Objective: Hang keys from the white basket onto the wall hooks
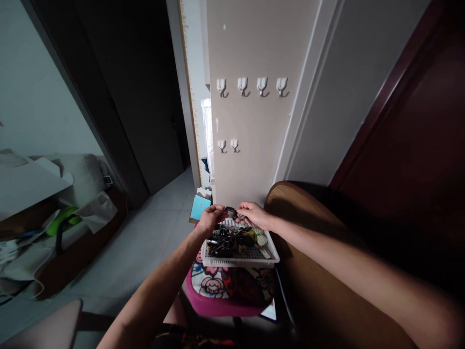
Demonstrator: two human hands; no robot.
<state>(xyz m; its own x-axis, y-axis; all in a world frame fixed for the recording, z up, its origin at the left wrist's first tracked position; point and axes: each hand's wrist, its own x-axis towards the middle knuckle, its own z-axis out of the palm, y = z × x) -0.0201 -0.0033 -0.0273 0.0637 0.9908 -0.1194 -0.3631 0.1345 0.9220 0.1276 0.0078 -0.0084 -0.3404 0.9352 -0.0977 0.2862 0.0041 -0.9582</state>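
Above the far side of a white plastic basket (240,264), both hands hold a bunch of keys with a black fob (230,210). My left hand (211,216) pinches the fob's left end. On the other side, the fingers of my right hand (253,215) are closed on the metal keys (244,219). A heap of dark keys and key rings (223,242) lies in the basket, with yellow (249,237) and pale green pieces (260,237) at its right. The basket rests on a pink-edged, flower-patterned stool (214,286).
Several white hooks (242,86) are fixed in two rows on the beige panel (254,121) ahead. A brown curved board (301,232) stands close on the right. A blue box (199,206) sits behind the stool. A cluttered sofa (83,179) is at the left, beside a dark door (134,97).
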